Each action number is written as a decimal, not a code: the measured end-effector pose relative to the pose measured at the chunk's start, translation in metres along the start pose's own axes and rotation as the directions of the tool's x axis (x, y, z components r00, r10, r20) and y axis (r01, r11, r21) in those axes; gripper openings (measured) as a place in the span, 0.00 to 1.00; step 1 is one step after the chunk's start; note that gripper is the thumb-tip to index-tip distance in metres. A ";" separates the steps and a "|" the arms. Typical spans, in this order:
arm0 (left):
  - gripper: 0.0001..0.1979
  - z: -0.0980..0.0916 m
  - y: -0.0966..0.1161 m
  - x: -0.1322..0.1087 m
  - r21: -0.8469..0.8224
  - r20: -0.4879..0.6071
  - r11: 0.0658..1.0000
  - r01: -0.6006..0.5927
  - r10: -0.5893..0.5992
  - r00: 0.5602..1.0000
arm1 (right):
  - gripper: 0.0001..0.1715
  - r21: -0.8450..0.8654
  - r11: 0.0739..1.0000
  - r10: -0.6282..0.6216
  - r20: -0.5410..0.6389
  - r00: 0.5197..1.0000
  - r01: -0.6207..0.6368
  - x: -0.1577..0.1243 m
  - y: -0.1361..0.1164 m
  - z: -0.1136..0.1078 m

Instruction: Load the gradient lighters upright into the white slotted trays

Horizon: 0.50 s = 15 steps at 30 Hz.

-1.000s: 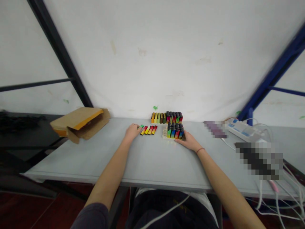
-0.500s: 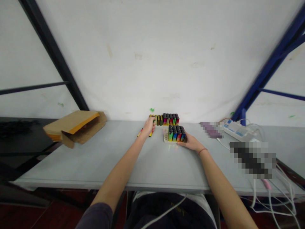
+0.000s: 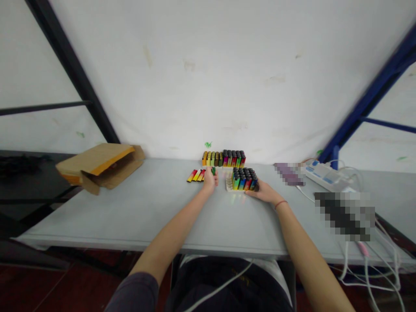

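My left hand (image 3: 210, 179) is closed around a green lighter (image 3: 213, 170), only part of which shows between the fingers. Just left of it, several red and yellow lighters (image 3: 196, 175) lie flat on the table. My right hand (image 3: 264, 191) grips the right side of a pale tray (image 3: 229, 185) resting on the table. Upright lighters with black tops (image 3: 244, 179) fill most of that tray, while its left end shows bare slots. Behind stand two more upright groups: yellow-to-dark lighters (image 3: 212, 159) and multicoloured lighters (image 3: 234, 159).
An opened brown cardboard package (image 3: 100, 164) lies at the table's left. To the right are a purple blurred item (image 3: 288, 174), a white power strip (image 3: 325, 173), a pixelated dark item (image 3: 341, 215) and loose white cables. A wall rises behind the grey table (image 3: 156, 216).
My left hand has come back from the rear yellow lighters, toward me and to the right. The flat lighters are uncovered now. My right hand stays on the tray.
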State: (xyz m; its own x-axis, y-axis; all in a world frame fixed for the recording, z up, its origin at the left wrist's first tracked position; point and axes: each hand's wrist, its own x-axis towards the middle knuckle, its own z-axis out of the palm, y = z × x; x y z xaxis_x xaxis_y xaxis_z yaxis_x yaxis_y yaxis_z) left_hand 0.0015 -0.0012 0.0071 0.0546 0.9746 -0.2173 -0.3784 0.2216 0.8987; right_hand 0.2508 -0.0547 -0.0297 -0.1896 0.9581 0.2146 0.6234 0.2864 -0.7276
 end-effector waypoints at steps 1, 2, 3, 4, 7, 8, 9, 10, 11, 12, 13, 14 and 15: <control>0.21 0.000 0.000 -0.001 -0.014 -0.003 1.000 -0.006 0.006 1.000 | 0.49 0.002 1.000 0.001 0.002 1.000 -0.001 0.000 0.000 0.000; 0.21 0.000 -0.001 -0.001 -0.028 -0.001 1.000 -0.011 0.011 1.000 | 0.49 0.004 1.000 0.001 0.003 1.000 -0.001 0.000 -0.001 0.000; 0.21 0.000 -0.001 -0.002 -0.041 0.005 0.999 -0.016 0.016 1.000 | 0.49 0.005 1.000 0.001 0.004 1.000 -0.002 0.000 -0.001 0.000; 0.22 0.000 -0.002 -0.003 -0.053 0.014 0.998 -0.020 0.021 1.000 | 0.49 0.004 1.000 0.003 0.005 1.000 -0.003 -0.001 -0.002 0.000; 0.24 -0.002 -0.003 -0.004 -0.054 0.044 0.998 -0.019 0.021 0.999 | 0.48 -0.002 1.000 0.017 0.002 1.000 -0.017 -0.001 -0.004 -0.001; 0.25 -0.002 -0.003 -0.003 -0.044 0.052 0.999 -0.017 0.020 0.998 | 0.48 -0.004 1.000 0.022 0.000 1.000 -0.022 -0.001 -0.005 -0.001; 0.25 -0.003 -0.003 -0.003 -0.034 0.059 0.999 -0.019 0.021 0.998 | 0.48 -0.005 1.000 0.026 -0.003 1.000 -0.026 -0.002 -0.005 -0.001; 0.25 -0.003 -0.002 -0.002 -0.024 0.066 0.999 -0.023 0.025 0.998 | 0.47 -0.004 1.000 0.027 -0.006 1.000 -0.027 -0.002 -0.006 -0.001; 0.24 -0.003 -0.002 -0.001 -0.017 0.069 0.999 -0.029 0.030 0.997 | 0.47 -0.002 1.000 0.026 -0.008 1.000 -0.026 -0.002 -0.006 -0.001; 0.24 -0.003 -0.001 0.000 -0.012 0.067 0.999 -0.037 0.038 0.997 | 0.47 0.000 1.000 0.023 -0.009 1.000 -0.023 -0.002 -0.006 -0.001; 0.23 -0.003 -0.001 0.001 -0.010 0.060 0.999 -0.045 0.046 0.997 | 0.47 0.002 1.000 0.020 -0.010 1.000 -0.020 -0.002 -0.006 -0.001; 0.23 -0.002 -0.001 0.002 -0.010 0.049 0.999 -0.054 0.054 0.997 | 0.47 0.003 1.000 0.017 -0.011 1.000 -0.017 -0.002 -0.006 -0.001; 0.22 -0.002 -0.001 0.003 -0.010 0.036 0.998 -0.060 0.061 0.998 | 0.47 0.003 1.000 0.016 -0.012 1.000 -0.016 -0.002 -0.006 0.000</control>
State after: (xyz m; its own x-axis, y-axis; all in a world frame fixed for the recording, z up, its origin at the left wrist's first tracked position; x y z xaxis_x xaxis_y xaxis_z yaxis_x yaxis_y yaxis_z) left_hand 0.0003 0.0017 0.0044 0.0647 0.9868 -0.1485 -0.3899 0.1620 0.9065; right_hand 0.2480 -0.0583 -0.0257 -0.1705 0.9627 0.2103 0.6244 0.2706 -0.7327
